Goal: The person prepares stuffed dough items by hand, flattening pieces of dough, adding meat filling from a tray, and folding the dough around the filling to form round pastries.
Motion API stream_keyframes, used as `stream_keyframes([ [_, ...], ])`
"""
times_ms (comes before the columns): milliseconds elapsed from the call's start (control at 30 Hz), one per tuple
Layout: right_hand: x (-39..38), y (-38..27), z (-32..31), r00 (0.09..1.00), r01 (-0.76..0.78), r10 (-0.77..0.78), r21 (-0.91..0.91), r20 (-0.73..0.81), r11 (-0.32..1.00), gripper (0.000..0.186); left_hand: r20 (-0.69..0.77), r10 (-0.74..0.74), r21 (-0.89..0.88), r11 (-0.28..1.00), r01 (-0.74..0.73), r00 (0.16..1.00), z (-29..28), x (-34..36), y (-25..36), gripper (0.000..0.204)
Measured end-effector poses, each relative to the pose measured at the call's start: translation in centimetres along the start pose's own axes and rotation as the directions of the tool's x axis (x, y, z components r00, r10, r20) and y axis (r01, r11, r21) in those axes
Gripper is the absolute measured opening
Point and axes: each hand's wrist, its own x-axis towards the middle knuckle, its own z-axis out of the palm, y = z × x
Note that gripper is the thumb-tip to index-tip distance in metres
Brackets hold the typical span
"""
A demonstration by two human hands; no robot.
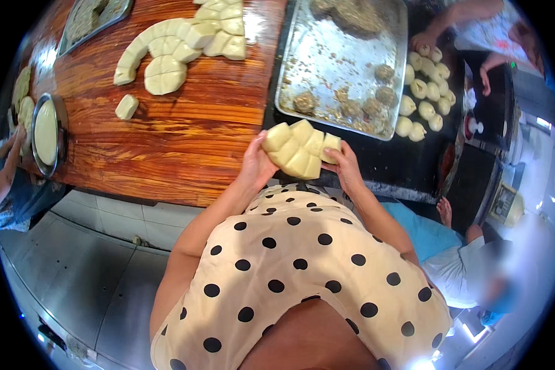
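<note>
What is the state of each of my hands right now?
Left hand: closed, holding the pale yellow, scored dough slab by its left side.
Right hand: closed, gripping the small blocky dough piece at the slab's right end.

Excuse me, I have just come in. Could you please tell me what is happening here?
A person holds a scored slab of dough: the left hand grips one end, the right hand a small piece at the other. More dough lies on the wooden table. Beyond the hands, a metal tray bears brown lumps. Pale balls sit right of it, with another person's hand beside them.
</note>
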Motion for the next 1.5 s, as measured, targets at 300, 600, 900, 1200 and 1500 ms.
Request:
stream_keyframes([
  [300,0.6,6.1,-14.4,0.77,0.16,-0.585,-0.811,-0.254,0.563,0.042,-0.043,0.481,0.961,0.26,-0.096,0.876,-2.2,6.0,-6.8,0.036],
  [600,-0.6,7.5,-21.4,0.78,0.199,-0.616,-0.889,-0.11,0.411,0.053,0.231,0.0,0.964,0.136,-0.229,0.973,6.4,8.0,-17.6,0.033],
  [900,7.4,8.8,-19.6,0.588,-0.009,-0.664,-0.825,-0.461,0.565,0.061,0.001,-0.259,0.945,0.316,0.084,0.966,4.2,16.0,-26.5,0.041],
  [1200,9.0,7.8,-18.7,0.567,-0.142,-0.699,-0.888,-0.435,0.438,0.07,-0.259,-0.28,0.823,0.437,0.363,0.924,8.1,12.8,-21.5,0.04],
  [1500,11.0,7.7,-19.7,0.545,-0.154,-0.715,-0.89,-0.439,0.43,0.081,-0.2,-0.361,0.82,0.448,0.357,0.911,8.8,10.5,-17.2,0.033],
])
